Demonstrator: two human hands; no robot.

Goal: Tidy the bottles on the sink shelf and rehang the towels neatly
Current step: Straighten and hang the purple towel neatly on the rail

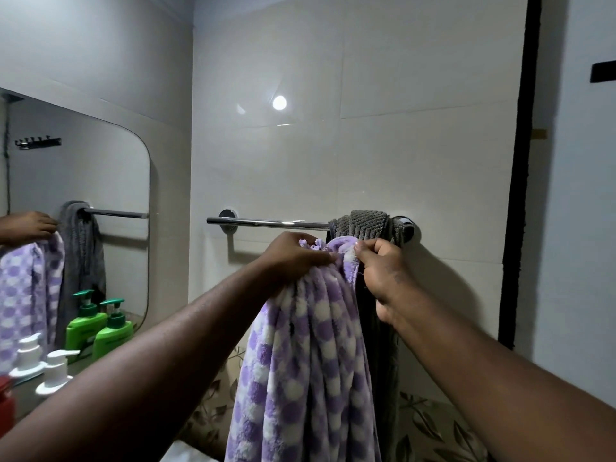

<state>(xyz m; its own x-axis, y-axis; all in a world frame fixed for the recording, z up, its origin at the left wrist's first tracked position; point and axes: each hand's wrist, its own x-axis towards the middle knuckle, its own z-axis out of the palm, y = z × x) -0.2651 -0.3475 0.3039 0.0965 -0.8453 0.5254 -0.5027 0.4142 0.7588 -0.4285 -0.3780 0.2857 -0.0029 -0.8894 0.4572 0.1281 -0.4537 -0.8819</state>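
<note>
- The purple-and-white checked towel (316, 345) is gathered at its top edge between both hands, and the rest hangs straight down in folds below them.
- The left hand (296, 258) has its fingers curled over the bunched top on the left side and grips it.
- The right hand (386, 275) pinches the top edge on the right side between thumb and curled fingers, close beside the left hand.
- Just above the grip runs the chrome towel rail (266, 223); the checked towel is held under it, not draped on it.
- Directly above and behind the right hand, a grey ribbed towel (366, 223) hangs bunched at the rail's right end.
- Well left of the grip and lower, a green pump bottle (113, 331) and a white pump bottle (56, 371) stand before the mirror (100, 181), which reflects both towels.
</note>
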